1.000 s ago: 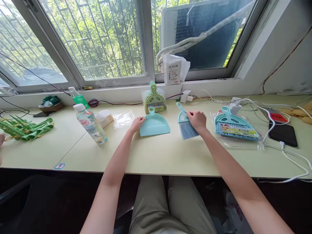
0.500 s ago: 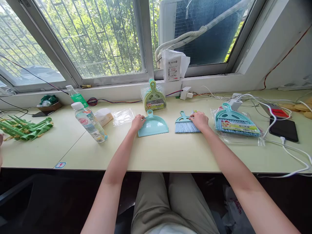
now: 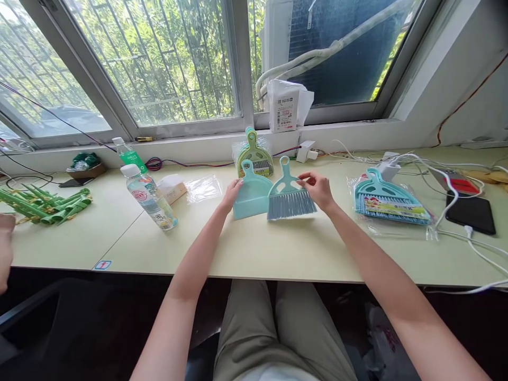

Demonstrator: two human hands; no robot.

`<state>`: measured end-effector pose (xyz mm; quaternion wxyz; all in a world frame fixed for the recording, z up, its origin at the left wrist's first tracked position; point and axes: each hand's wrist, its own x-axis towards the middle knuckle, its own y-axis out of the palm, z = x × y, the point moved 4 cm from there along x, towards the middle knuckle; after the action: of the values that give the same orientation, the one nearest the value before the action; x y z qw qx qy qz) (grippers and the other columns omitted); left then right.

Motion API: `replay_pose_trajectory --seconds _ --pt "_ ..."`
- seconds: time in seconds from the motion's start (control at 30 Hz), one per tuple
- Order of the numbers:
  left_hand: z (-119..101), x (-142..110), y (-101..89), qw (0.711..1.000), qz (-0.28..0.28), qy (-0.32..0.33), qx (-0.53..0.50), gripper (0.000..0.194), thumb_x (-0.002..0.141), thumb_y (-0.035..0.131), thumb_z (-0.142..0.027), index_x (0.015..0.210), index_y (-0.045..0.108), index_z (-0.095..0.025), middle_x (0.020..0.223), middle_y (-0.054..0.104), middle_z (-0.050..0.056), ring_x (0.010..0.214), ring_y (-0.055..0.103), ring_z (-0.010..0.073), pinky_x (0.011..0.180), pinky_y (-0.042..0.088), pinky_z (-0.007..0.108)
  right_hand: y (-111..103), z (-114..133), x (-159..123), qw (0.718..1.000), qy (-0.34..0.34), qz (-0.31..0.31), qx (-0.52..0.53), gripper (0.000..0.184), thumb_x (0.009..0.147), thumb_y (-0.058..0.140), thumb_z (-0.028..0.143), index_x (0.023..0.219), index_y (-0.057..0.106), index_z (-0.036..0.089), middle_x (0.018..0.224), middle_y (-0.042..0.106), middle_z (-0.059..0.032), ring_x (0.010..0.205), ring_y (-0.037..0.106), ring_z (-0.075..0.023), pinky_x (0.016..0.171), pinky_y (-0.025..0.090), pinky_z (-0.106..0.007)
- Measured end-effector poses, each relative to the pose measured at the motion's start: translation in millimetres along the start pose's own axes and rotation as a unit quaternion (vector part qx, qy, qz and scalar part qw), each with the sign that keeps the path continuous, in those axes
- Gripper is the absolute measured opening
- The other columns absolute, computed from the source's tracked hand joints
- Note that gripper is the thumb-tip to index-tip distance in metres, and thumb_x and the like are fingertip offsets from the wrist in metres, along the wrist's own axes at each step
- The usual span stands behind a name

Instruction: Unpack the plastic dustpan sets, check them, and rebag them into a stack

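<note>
My left hand (image 3: 231, 194) grips the left edge of a light turquoise dustpan (image 3: 254, 197), which is tilted up with its handle at the top. In my right hand (image 3: 318, 189) is the right side of a matching hand brush (image 3: 291, 197), held upright between thumb and fingers with its grey-blue bristles down. The brush's left side meets or overlaps the dustpan's right edge. Behind them stands a stack of green dustpan-and-brush sets (image 3: 260, 153) in clear wrapping. A wrapped turquoise set (image 3: 391, 198) lies to the right of my right hand.
Two bottles, one clear with a white cap (image 3: 148, 198), stand left beside a tissue pack (image 3: 171, 189) and a flat plastic bag (image 3: 203, 188). Green stalks (image 3: 47, 205) lie far left near another person's hand (image 3: 5, 248). A phone (image 3: 470, 212) and white cables are right.
Both hands have lifted the dustpan and brush from lying on the table to tilted up, and brought them together. The other person's hand shows more at the left edge.
</note>
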<state>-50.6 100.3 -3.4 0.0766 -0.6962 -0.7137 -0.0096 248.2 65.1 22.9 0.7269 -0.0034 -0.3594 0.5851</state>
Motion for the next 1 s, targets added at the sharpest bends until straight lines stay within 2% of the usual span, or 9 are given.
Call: replay_pose_trajectory --seconds 0.13,0.23,0.3,0.43,0.5,0.57,0.67,0.83,1.0 --pt "-1 -21 44.6 0.989 0.150 -0.002 -0.001 0.050 0.080 0.062 -0.060 0.100 0.069 -0.015 0.093 0.071 0.007 0.091 0.064 0.0217 0.082 0.048 0.032 27 17 -19 0.999 -0.010 -0.009 -0.047 0.035 0.089 0.056 0.050 0.090 0.069 0.018 0.085 0.071 -0.0089 0.073 0.060 -0.0206 0.073 0.045 -0.035" --pt "-1 -34 64.7 0.982 0.187 0.012 0.021 0.048 0.075 0.071 -0.055 0.100 0.070 -0.014 0.095 0.071 0.006 0.092 0.063 0.0222 0.083 0.046 0.032 34 22 -24 0.986 -0.052 -0.011 -0.157 0.035 0.090 0.056 0.050 0.084 0.069 0.019 0.107 0.067 -0.0139 0.105 0.057 -0.0294 0.089 0.041 -0.044" --pt "-1 -40 69.6 0.980 0.199 0.006 0.021 0.048 0.075 0.071 -0.053 0.102 0.071 -0.014 0.097 0.071 0.007 0.091 0.063 0.0222 0.082 0.046 0.031 33 18 -21 0.984 -0.044 0.010 -0.171 0.035 0.086 0.061 0.053 0.089 0.070 0.020 0.121 0.063 -0.0144 0.116 0.052 -0.0326 0.093 0.040 -0.048" --pt "-6 -45 71.4 0.973 0.231 -0.004 0.013 0.052 0.076 0.068 -0.054 0.110 0.071 -0.015 0.098 0.071 0.007 0.089 0.063 0.0216 0.079 0.045 0.031 35 1 -17 0.984 0.096 0.148 0.002 0.053 0.079 0.068 0.054 0.121 0.063 0.021 0.128 0.063 -0.0134 0.103 0.062 -0.0264 0.083 0.049 -0.039" --pt "-7 -46 72.0 0.971 0.239 0.002 0.023 0.054 0.076 0.068 -0.056 0.111 0.071 -0.015 0.097 0.071 0.006 0.088 0.062 0.0215 0.078 0.044 0.030 42 -2 -21 0.956 0.143 0.239 0.093 0.050 0.079 0.066 0.055 0.115 0.067 0.020 0.116 0.070 -0.0102 0.095 0.065 -0.0239 0.079 0.050 -0.034" --pt "-6 -45 72.5 0.969 0.243 0.004 0.035 0.056 0.074 0.069 -0.058 0.109 0.071 -0.015 0.094 0.071 0.006 0.086 0.062 0.0212 0.076 0.044 0.030 47 -1 -26 0.934 0.155 0.286 0.150 0.047 0.077 0.065 0.057 0.101 0.072 0.018 0.098 0.074 -0.0063 0.086 0.066 -0.0222 0.075 0.050 -0.031" --pt "-2 -43 71.7 0.970 0.239 -0.009 0.033 0.056 0.071 0.071 -0.058 0.106 0.072 -0.014 0.089 0.070 0.005 0.081 0.063 0.0208 0.072 0.044 0.031 50 2 -29 0.926 0.169 0.271 0.202 0.045 0.069 0.072 0.057 0.090 0.074 0.017 0.083 0.074 -0.0036 0.074 0.065 -0.0196 0.067 0.049 -0.029" --pt "-2 -41 68.8 0.974 0.224 -0.023 0.008 0.051 0.067 0.077 -0.051 0.100 0.075 -0.013 0.083 0.071 0.006 0.078 0.063 0.0215 0.069 0.043 0.031 53 5 -29 0.922 0.206 0.211 0.249 0.043 0.055 0.082 0.050 0.082 0.075 0.017 0.079 0.074 -0.0050 0.071 0.065 -0.0195 0.065 0.050 -0.030" --pt "1 -38 65.6 0.974 0.224 -0.039 -0.001 0.048 0.069 0.077 -0.051 0.101 0.074 -0.015 0.085 0.072 0.007 0.079 0.065 0.0228 0.069 0.046 0.033 57 7 -32 0.930 0.215 0.168 0.246 0.043 0.055 0.084 0.049 0.082 0.076 0.016 0.078 0.074 -0.0062 0.073 0.066 -0.0205 0.069 0.053 -0.032"
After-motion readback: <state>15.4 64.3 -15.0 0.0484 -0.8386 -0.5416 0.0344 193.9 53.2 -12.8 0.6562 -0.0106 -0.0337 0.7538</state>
